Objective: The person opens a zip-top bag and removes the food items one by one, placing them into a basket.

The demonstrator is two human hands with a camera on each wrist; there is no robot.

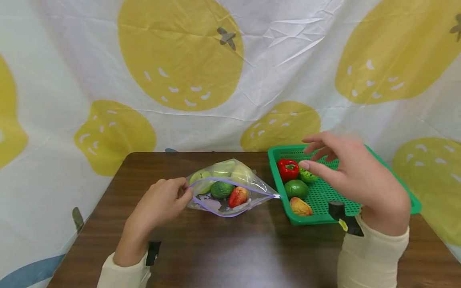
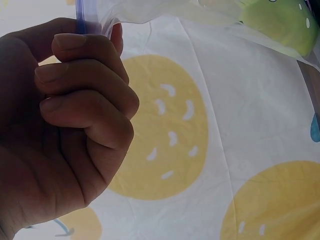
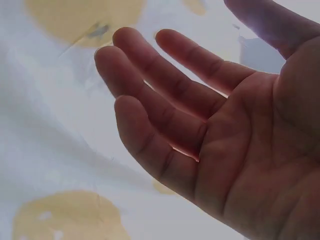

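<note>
My left hand (image 1: 162, 202) pinches the left end of a clear zip bag (image 1: 261, 188) by its purple-edged mouth, which gapes toward me. Inside the bag lie a dark green avocado-like fruit (image 1: 221, 190), a red-yellow fruit (image 1: 238, 197) and pale green produce (image 1: 216, 170). In the left wrist view the thumb and curled fingers close on the purple strip (image 2: 87, 17). My right hand (image 1: 345, 168) hovers over the green basket (image 1: 279, 182), fingers loosely bent and holding nothing. Along the basket's left side sit a red bell pepper (image 1: 288, 170), a green fruit (image 1: 296, 189) and a red-yellow fruit (image 1: 300, 207).
A bright green textured item (image 1: 307, 176) lies beside the pepper, partly behind the right thumb. The dark wooden table (image 1: 230, 252) carries the bag and basket. A white cloth with yellow fruit prints (image 1: 180, 52) hangs right behind the table's far edge.
</note>
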